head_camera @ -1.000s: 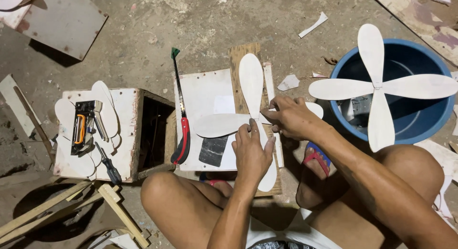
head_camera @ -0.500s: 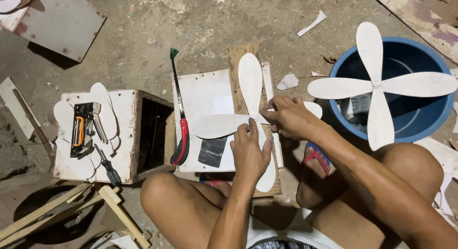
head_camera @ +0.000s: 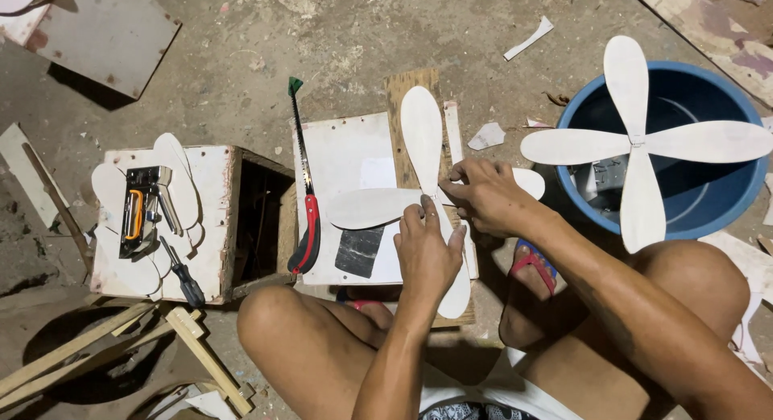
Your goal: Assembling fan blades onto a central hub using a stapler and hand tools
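The left hand (head_camera: pixel 428 255) lay flat, fingers together, pressing down on the crossed wooden blades (head_camera: pixel 423 138), which rested on a white board (head_camera: pixel 342 158) and a wooden plank (head_camera: pixel 401 86) in front of the person's knees. The right hand (head_camera: pixel 483 196) pinched the crossing point of the blades with curled fingertips. Just left of the board lay a red-handled saw (head_camera: pixel 304 194). Farther left, a staple gun (head_camera: pixel 143 206) and a screwdriver (head_camera: pixel 182 273) sat on a white box (head_camera: pixel 213 227). To the right, a finished four-blade propeller (head_camera: pixel 636 142) rested across a blue tub (head_camera: pixel 725 202)
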